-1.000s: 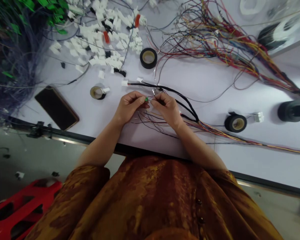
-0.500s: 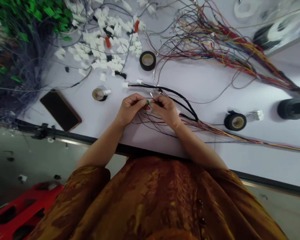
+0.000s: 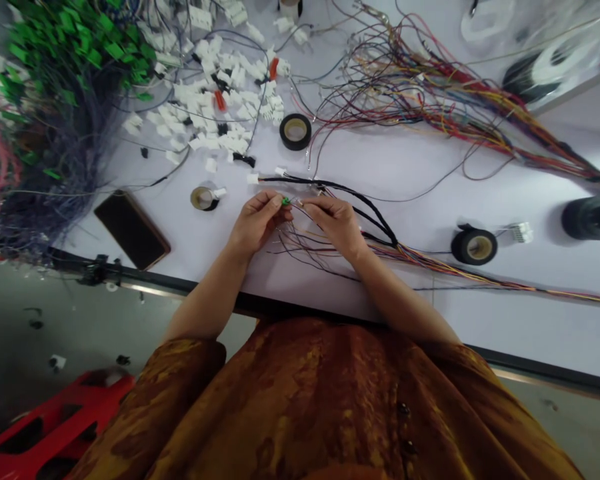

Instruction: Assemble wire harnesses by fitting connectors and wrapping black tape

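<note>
Between the thumb and fingers of my left hand (image 3: pixel 256 221) is a small green connector (image 3: pixel 285 201). My right hand (image 3: pixel 337 223) pinches a thin wire (image 3: pixel 301 202) whose bare end points at the connector, with a small gap between the hands. Under and beside both hands lie loose wires of a wire harness (image 3: pixel 430 261), which runs off to the right. Its black-sleeved branches (image 3: pixel 350 190) curve behind my right hand and end in white connectors (image 3: pixel 253 179).
White connectors (image 3: pixel 215 100) lie heaped at the back, beside a pile of green connectors (image 3: pixel 85 50) on wires. A phone (image 3: pixel 133 230) lies at left. Tape rolls (image 3: pixel 295 132) are scattered about. A thick wire bundle (image 3: pixel 525 117) crosses the back right.
My hands have moved slightly apart, so the green connector and the wire end show more clearly. The whole view has shifted a little.
</note>
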A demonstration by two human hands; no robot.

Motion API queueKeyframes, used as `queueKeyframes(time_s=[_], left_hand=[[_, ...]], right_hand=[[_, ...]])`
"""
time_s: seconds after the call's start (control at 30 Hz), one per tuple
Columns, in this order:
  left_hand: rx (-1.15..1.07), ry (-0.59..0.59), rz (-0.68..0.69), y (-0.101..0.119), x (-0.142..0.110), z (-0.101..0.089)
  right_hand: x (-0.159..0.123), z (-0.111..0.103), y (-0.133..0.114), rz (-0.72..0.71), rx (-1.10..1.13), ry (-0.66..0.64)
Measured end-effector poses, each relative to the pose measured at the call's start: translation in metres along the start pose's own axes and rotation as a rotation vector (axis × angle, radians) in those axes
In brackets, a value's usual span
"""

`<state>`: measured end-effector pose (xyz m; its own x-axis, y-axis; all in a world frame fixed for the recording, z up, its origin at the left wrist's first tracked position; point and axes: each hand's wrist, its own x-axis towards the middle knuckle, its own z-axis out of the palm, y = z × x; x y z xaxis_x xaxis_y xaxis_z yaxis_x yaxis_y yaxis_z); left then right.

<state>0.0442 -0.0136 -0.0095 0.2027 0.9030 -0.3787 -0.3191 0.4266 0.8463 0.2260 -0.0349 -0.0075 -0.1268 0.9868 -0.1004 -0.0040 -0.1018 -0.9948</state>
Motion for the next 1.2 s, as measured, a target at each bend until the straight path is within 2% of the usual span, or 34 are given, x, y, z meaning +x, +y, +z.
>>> queueKeyframes(time_s=[0.1, 0.33, 0.63, 0.73, 0.9, 1.07, 1.2], left_hand=[[0.012, -0.019, 0.005, -0.001, 0.001, -0.003], [0.121, -0.063, 0.02, 0.0, 0.0, -0.005], [0.238, -0.129, 0.054, 0.0, -0.001, -0.008], [0.336, -0.13, 0.082, 0.0, -0.002, -0.009], [0.486, -0.106, 0.168, 0.001, -0.007, -0.003], [0.39, -0.053, 0.152, -0.005, -0.005, -0.007], [0.423, -0.066, 0.175, -0.007, -0.004, -0.006]], right_hand=[[0.004, -0.001, 0.001, 0.022, 0.031, 0.031], [0.007, 0.0, -0.001, 0.061, -0.039, -0.023], [0.012, -0.012, -0.008, 0.232, 0.035, -0.192], [0.011, -0.011, -0.004, 0.187, 0.005, -0.206], [0.002, 0.001, 0.003, -0.013, -0.153, -0.033], [-0.003, 0.003, 0.001, -0.065, -0.185, -0.019], [-0.003, 0.003, 0.001, -0.085, -0.182, -0.018]])
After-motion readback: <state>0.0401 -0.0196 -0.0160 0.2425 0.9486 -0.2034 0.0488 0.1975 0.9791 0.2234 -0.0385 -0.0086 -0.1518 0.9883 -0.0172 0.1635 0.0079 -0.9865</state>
